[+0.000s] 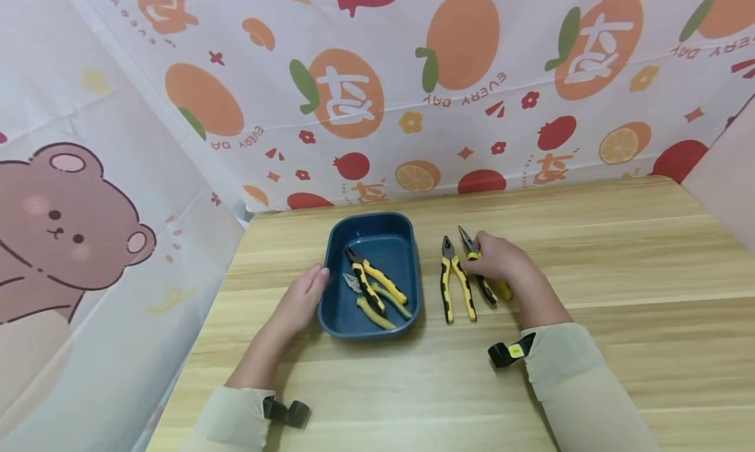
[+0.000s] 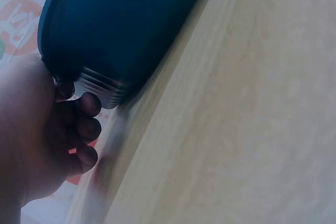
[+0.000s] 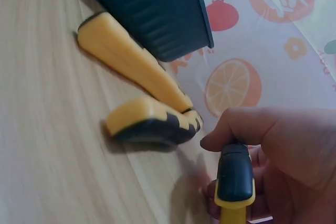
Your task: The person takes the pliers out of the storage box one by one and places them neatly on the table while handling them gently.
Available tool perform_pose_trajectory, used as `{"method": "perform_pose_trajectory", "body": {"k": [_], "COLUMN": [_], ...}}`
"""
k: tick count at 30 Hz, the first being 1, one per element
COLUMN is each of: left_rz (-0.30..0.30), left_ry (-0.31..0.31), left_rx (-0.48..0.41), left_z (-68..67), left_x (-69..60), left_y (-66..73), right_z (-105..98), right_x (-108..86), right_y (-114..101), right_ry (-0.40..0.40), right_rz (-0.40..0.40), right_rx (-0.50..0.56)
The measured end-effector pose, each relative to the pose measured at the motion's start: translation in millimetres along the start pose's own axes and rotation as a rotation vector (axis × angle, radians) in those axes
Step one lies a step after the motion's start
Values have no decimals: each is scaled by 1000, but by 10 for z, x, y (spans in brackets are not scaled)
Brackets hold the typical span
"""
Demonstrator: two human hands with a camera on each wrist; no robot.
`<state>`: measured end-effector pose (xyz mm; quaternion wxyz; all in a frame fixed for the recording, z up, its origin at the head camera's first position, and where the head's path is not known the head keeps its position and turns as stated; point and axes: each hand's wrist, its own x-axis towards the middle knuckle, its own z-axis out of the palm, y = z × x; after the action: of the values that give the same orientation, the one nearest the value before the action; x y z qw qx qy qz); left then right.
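A dark blue plastic container (image 1: 368,335) sits on the table, and my left hand (image 1: 302,299) holds its left rim, thumb on top and fingers curled below. Two pairs of pliers lie crossed inside: black-and-yellow pliers (image 1: 368,288) over yellow-handled pliers (image 1: 374,314). My right hand (image 1: 504,262) grips needle-nose pliers (image 1: 468,241) to the right of the container; in the right wrist view one black-and-yellow handle (image 3: 235,177) shows in the fingers. Between that hand and the container, another pair of pliers (image 1: 448,250) lies on the table with its handles spread.
The light wood table (image 1: 625,255) meets a fruit-print cloth (image 1: 401,111) at its far edge. A bear-print cloth (image 1: 88,229) hangs on the left. Black cameras (image 1: 286,413) are strapped to both wrists.
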<state>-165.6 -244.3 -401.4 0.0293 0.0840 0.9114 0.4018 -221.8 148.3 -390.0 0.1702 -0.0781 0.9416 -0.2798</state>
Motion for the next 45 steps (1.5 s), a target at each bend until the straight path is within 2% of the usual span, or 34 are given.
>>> {"method": "perform_pose_trajectory", "body": {"k": [7, 14, 20, 32, 45], "left_rz": [9, -15, -1, 3, 1], "left_ry": [8, 0, 10, 9, 7], "left_rx": [12, 11, 5, 12, 13], "left_z": [-3, 5, 3, 0, 11], "left_x": [7, -22, -15, -16, -14], "left_y": [7, -15, -9, 8, -4], "right_z": [0, 41, 35, 38, 75], "right_x": [5, 21, 12, 24, 29], "right_y": [18, 33, 46, 57, 73], "right_ry": [59, 53, 72, 54, 87], "right_rz": [70, 61, 97, 104, 75], "right_rx": [-24, -51, -55, -50, -68]}}
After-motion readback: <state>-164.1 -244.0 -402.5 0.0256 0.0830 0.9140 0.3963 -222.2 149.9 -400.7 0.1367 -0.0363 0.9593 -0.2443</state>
